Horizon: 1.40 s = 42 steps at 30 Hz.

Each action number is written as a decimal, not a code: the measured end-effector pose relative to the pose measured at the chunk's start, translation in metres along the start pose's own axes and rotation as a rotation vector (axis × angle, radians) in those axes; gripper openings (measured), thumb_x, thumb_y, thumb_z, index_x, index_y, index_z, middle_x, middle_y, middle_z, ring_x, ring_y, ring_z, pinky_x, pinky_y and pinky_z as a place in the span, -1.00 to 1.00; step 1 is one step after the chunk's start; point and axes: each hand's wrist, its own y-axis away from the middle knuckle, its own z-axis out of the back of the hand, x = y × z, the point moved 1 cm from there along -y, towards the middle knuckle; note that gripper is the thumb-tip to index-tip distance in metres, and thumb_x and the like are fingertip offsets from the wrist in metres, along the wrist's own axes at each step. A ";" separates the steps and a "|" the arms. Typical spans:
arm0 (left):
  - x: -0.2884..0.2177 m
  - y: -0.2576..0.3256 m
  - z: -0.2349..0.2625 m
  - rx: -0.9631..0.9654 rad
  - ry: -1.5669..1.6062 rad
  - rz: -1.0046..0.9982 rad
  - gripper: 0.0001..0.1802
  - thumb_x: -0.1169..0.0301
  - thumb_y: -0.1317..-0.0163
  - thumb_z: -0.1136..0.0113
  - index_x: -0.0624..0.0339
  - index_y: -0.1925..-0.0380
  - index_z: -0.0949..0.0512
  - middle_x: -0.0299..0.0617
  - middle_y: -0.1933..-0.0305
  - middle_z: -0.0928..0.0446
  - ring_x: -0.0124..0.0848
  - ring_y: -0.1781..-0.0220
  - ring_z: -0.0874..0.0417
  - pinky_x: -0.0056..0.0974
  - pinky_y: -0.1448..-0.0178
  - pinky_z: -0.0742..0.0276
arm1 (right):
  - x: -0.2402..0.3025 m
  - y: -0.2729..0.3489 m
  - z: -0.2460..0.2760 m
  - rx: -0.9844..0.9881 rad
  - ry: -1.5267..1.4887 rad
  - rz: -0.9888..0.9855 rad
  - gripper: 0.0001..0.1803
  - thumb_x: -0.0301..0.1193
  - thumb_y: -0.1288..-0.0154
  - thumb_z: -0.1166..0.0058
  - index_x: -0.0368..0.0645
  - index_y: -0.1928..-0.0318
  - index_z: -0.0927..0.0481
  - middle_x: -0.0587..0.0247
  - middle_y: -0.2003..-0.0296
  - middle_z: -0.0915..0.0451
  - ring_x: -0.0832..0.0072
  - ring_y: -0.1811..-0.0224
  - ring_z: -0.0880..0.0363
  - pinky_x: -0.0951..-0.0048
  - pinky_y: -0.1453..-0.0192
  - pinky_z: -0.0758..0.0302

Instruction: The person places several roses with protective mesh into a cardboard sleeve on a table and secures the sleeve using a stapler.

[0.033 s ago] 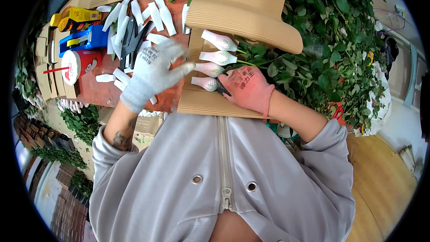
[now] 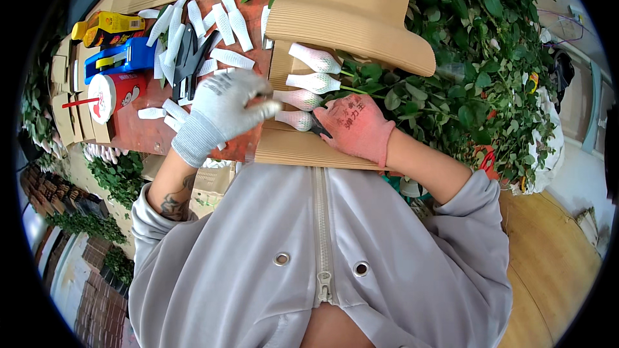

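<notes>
My right hand (image 2: 356,129) in the red glove pins the netted rosebuds (image 2: 303,98) onto the corrugated cardboard (image 2: 303,145) mid-frame, my left hand (image 2: 219,113) hovers half-curled and empty, and I reckon pressing harder could crush a bud.

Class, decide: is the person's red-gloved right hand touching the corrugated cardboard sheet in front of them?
Touching. The head view shows the right hand resting flat on the cardboard sheet, no gap beneath its palm.
</notes>
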 end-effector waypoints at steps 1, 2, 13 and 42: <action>-0.001 0.003 -0.003 0.195 0.014 0.056 -0.62 0.14 -0.10 -0.24 0.11 0.15 -0.55 -0.12 0.28 -0.55 -0.12 0.22 -0.60 -0.14 0.11 -0.50 | -0.002 -0.001 -0.004 -0.009 -0.017 0.008 -0.65 -0.18 -0.13 -0.09 -0.15 0.20 -0.41 0.19 0.36 -0.55 0.24 0.24 -0.58 0.18 0.17 -0.47; 0.006 0.003 -0.015 0.134 -0.034 -0.041 -0.66 0.10 -0.14 -0.19 0.10 0.23 -0.57 -0.08 0.32 -0.55 -0.10 0.21 -0.59 -0.11 0.12 -0.49 | -0.004 -0.001 -0.005 -0.027 -0.028 0.021 -0.65 -0.19 -0.13 -0.09 -0.16 0.21 -0.41 0.18 0.36 -0.55 0.23 0.24 -0.57 0.17 0.16 -0.47; 0.029 0.002 -0.024 0.206 0.205 -0.255 -0.78 0.31 -0.20 -0.16 0.26 0.48 -0.54 -0.05 0.48 -0.47 -0.09 0.36 -0.52 -0.12 0.23 -0.43 | -0.010 0.000 -0.012 -0.062 -0.149 0.023 -0.72 -0.31 -0.06 -0.10 -0.22 0.28 -0.41 0.08 0.39 -0.55 0.17 0.23 -0.56 0.21 0.10 -0.49; -0.022 0.002 -0.003 0.348 0.276 -0.197 -0.66 0.20 -0.28 -0.09 0.20 0.10 -0.60 -0.11 -0.03 -0.58 -0.18 -0.09 -0.56 -0.18 -0.19 -0.44 | 0.008 0.023 0.029 -0.109 0.070 -0.043 -0.81 -0.28 -0.17 -0.02 -0.14 0.36 -0.44 0.22 0.43 -0.52 0.29 0.35 -0.59 0.27 0.36 -0.47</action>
